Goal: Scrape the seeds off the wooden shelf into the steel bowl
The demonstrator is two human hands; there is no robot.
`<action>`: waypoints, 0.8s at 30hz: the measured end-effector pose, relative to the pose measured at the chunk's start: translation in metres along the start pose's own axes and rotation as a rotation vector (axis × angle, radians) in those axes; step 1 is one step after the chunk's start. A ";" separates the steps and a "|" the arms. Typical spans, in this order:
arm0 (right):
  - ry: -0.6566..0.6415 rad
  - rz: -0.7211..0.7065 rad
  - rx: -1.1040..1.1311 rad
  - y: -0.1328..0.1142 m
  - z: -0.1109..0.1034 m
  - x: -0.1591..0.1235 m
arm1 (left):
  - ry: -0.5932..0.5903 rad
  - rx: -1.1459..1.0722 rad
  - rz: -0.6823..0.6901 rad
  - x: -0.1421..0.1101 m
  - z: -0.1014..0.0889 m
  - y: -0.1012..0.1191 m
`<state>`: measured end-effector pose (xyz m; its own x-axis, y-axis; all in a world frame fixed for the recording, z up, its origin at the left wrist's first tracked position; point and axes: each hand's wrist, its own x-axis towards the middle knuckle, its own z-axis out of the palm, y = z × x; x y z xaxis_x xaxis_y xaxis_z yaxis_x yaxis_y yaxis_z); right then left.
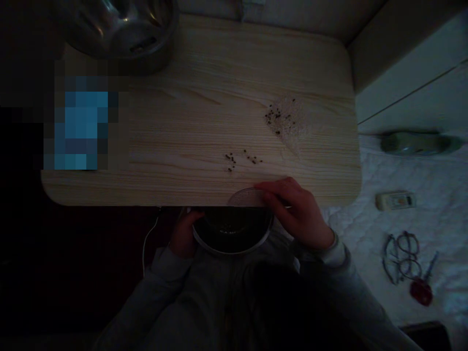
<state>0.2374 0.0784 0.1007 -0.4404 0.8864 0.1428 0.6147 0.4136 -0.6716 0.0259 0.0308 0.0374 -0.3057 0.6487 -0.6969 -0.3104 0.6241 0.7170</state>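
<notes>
At the front edge of the wooden table, my right hand pinches a clear round disc, perhaps a plastic lid, lying almost flat on the surface. Below that edge, my left hand grips the left side of a dark round bowl with a pale rim. The table hides part of the bowl, and a few small specks show inside. Small dark bits lie among fine pale grains on the right of the tabletop. A second scatter of dark bits is closer to the disc.
A large metal basin stands at the table's back left, near a blurred-out lit patch. On the white quilted bedding at right lie a green bottle, a remote control, and a coiled cable near a red object.
</notes>
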 end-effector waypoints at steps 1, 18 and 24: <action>-0.008 -0.011 0.012 -0.001 0.001 -0.001 | -0.016 -0.021 -0.005 -0.002 0.003 0.004; 0.262 0.060 -0.098 -0.014 0.033 0.002 | -0.107 -0.119 -0.062 0.006 -0.004 -0.003; 0.297 0.105 -0.139 -0.010 0.025 -0.007 | -0.049 0.005 0.005 0.007 -0.008 -0.005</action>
<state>0.2181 0.0627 0.0881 -0.1727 0.9391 0.2970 0.7388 0.3230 -0.5915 0.0180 0.0286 0.0283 -0.2624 0.6725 -0.6921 -0.3049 0.6227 0.7206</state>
